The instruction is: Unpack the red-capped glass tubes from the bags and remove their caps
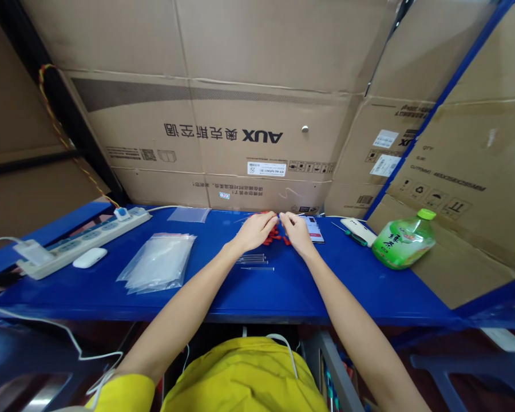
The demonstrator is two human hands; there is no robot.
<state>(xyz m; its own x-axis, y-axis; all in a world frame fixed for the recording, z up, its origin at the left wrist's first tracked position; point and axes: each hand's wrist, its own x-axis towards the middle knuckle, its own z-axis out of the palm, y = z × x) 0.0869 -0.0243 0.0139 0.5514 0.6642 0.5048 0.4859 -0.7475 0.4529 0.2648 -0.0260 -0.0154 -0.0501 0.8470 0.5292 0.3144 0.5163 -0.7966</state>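
Note:
My left hand (257, 229) and my right hand (295, 230) meet at the back middle of the blue table (223, 292), fingertips pinched together over a small heap of red pieces (275, 233). Both hands are closed in a pinch; what lies between the fingers is too small to make out. A few thin clear tubes or rods (253, 260) lie just in front of my left wrist. A small card or packet with a pink mark (315, 229) lies right behind my right hand.
A stack of clear plastic bags (158, 262) lies left of centre, another bag (189, 214) behind it. A white power strip (86, 240) and a white case (90, 257) sit at the left. A green drink bottle (405, 240) lies at the right beside a white device (358, 230). Cardboard boxes (223, 114) wall the back.

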